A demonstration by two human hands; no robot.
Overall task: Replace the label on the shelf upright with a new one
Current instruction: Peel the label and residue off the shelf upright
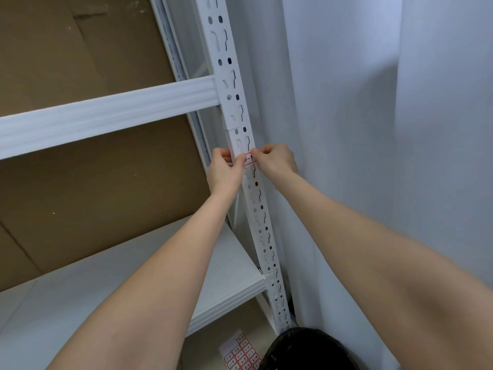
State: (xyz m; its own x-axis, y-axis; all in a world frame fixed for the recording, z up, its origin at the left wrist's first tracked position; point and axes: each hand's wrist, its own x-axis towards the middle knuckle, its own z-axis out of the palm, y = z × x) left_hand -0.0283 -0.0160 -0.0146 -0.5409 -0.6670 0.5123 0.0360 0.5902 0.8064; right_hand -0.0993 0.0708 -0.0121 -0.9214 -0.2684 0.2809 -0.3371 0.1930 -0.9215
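Note:
A white perforated shelf upright (234,108) runs from top centre down to the floor. A small white label with a red border (249,160) lies across its front face at mid height. My left hand (225,173) pinches the label's left end against the upright. My right hand (276,158) pinches its right end, fingers curled. Both hands cover most of the label, so only its middle shows. Whether it is stuck down or held off the metal cannot be told.
A sheet of red-bordered labels (241,352) lies on the floor below the bottom shelf (226,284). A black bin (306,351) stands by the upright's foot. A white beam (106,116) crosses at left, brown cardboard (80,49) behind, white curtain (346,102) at right.

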